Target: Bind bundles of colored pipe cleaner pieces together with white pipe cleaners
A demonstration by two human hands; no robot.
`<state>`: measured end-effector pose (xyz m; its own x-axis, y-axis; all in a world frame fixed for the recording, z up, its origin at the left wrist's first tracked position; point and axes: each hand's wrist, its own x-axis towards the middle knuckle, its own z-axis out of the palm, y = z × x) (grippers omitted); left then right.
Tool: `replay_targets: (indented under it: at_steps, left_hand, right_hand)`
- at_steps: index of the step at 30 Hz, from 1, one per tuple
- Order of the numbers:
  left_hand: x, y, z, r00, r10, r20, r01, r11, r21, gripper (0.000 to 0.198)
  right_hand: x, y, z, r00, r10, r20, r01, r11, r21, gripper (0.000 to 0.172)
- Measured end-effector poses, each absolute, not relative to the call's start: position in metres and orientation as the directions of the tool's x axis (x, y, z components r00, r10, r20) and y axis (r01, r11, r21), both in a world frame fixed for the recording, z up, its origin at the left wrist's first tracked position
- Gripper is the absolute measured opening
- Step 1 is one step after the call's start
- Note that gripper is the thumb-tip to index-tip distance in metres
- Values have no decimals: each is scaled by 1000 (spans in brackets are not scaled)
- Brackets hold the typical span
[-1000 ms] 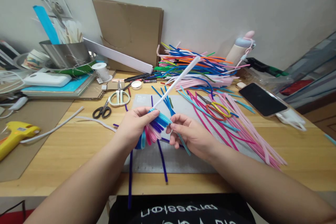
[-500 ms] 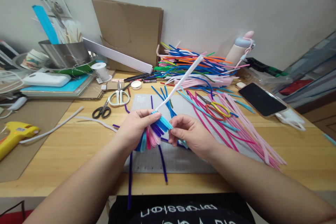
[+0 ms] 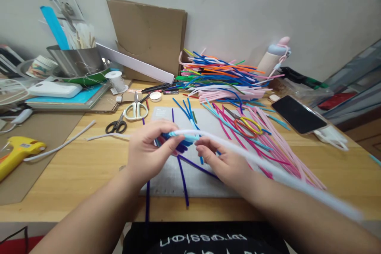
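Note:
My left hand (image 3: 151, 149) is closed around a bundle of folded pipe cleaners (image 3: 186, 138) in light blue and purple, its thumb pressing on top. A white pipe cleaner (image 3: 238, 149) leaves the bundle near the left thumb and runs over my right hand to the lower right, its far end blurred. With thumb and curled fingers, my right hand (image 3: 224, 160) pinches at the light-blue looped end of the bundle. The pink loops are mostly hidden now. Below lies a grey cutting mat (image 3: 169, 186) with loose purple pipe cleaners (image 3: 183, 182) on it.
Pink pipe cleaners (image 3: 285, 147) and red-yellow scissors (image 3: 248, 125) lie right, near a phone (image 3: 299, 114). A colourful pipe-cleaner pile (image 3: 223, 75) sits behind. Leftward are white-handled scissors (image 3: 136, 111), black scissors (image 3: 116, 127) and a yellow glue gun (image 3: 22, 149).
The white pipe cleaner has swung from pointing up and away to lying across my right hand toward the lower right. My left hand has turned the bundle, tucking the pink loops out of sight.

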<state>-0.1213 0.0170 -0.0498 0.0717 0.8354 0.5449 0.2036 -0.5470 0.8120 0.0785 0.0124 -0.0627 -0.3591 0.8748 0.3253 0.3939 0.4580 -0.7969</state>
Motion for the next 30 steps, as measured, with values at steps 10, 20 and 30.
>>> replay_targets:
  at_steps: [10,20,30]
  left_hand:
    - [-119,21,-38,416,502,758,321,-861,394,16]
    - [-117,19,-46,284,829,481,345,-557,755,7]
    - [-109,23,-54,103,982,159,203,-177,963,16]
  right_hand:
    - [76,21,-84,-427,889,163,290,306,-907,34]
    - [70,17,-72,-490,871,-4,125,66,-990,31]
    - [66,22,-74,-473,865,-169,10,-186,-982,36]
